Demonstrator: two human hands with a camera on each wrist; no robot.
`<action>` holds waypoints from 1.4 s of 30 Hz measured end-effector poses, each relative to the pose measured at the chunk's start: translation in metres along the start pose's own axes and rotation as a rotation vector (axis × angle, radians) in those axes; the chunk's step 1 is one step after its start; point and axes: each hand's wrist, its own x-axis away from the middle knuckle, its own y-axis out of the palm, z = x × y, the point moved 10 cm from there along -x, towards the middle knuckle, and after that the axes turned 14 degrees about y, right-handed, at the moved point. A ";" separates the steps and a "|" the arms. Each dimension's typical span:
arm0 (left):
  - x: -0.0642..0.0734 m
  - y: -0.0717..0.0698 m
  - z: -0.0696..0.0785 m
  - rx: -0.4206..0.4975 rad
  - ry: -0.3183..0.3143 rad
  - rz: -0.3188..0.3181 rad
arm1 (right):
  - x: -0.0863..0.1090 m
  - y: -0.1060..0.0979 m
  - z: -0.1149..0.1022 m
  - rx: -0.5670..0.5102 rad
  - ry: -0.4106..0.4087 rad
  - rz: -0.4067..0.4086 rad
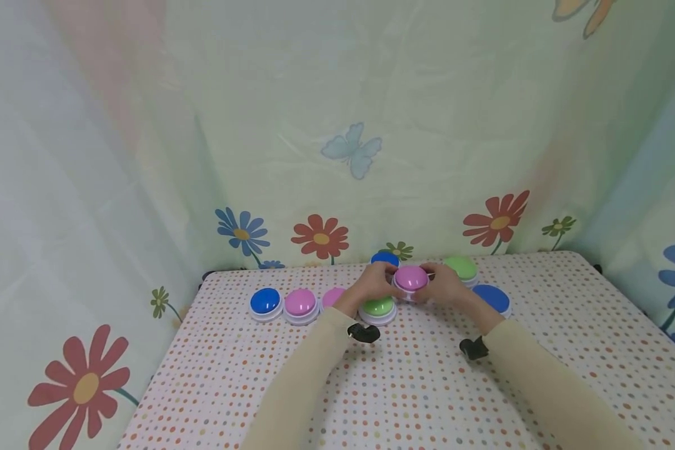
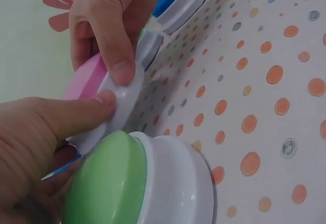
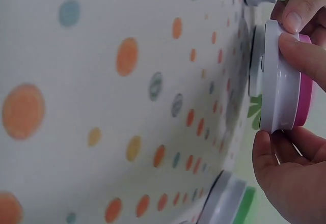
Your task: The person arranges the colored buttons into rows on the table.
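Both my hands hold one pink push button (image 1: 411,279) with a white base, over the back middle of the table. My left hand (image 1: 374,282) grips its left side and my right hand (image 1: 445,285) its right. The left wrist view shows the pink button (image 2: 85,79) tilted, both thumbs pressed on its white rim. In the right wrist view, its white base (image 3: 279,76) is seen edge-on, raised off the dotted cloth. A green button (image 1: 379,307) sits just below my left hand, and a blue one (image 1: 385,258) lies behind it, partly hidden.
Left of my hands a blue button (image 1: 265,301), a pink button (image 1: 300,303) and another pink button (image 1: 332,296) stand in a row, the last partly covered by my left arm. Beyond my right hand are a green button (image 1: 461,268) and a blue button (image 1: 492,299). Flowered curtain (image 1: 292,156) surrounds the table.
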 end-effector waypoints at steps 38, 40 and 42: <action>0.105 -0.043 0.069 0.150 0.231 0.072 | 0.115 0.010 -0.065 0.096 -0.238 0.031; 0.111 -0.042 0.067 0.149 0.223 0.075 | 0.117 0.016 -0.063 0.087 -0.241 0.024; 0.118 -0.040 0.065 0.149 0.224 0.073 | 0.119 0.023 -0.061 0.079 -0.248 0.017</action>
